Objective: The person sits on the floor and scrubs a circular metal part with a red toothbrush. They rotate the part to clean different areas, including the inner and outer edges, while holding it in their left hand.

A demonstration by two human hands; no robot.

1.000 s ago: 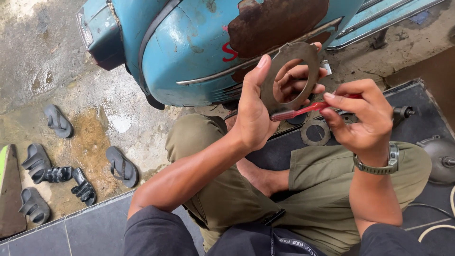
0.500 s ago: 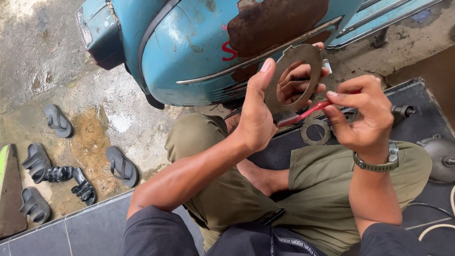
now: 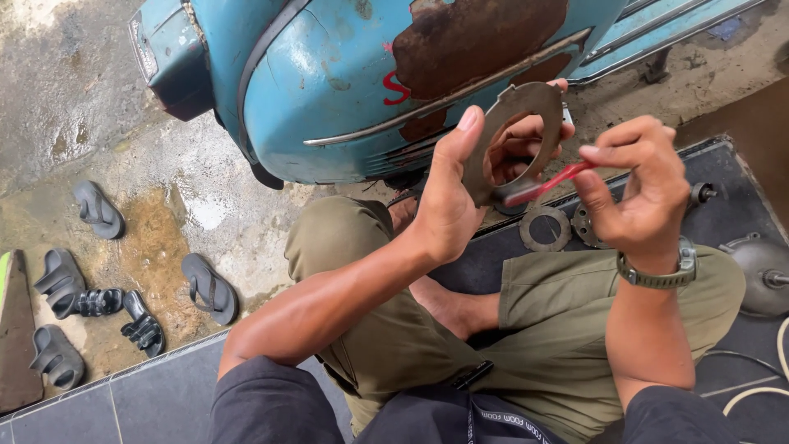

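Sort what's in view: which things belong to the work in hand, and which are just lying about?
In use:
- left hand, holding up a flat metal ring plate
- right hand, its grip on a red-handled brush set against the plate
- similar ring plates on the black mat

Lying about:
- dark sandals on the wet concrete
- rusty blue scooter body
- grey domed cover

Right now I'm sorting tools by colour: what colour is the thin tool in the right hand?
Red: the thin tool, seen in the head view.

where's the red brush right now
In the head view, the red brush is right of centre, pinched in the right hand, its tip against the metal ring held by the left hand.
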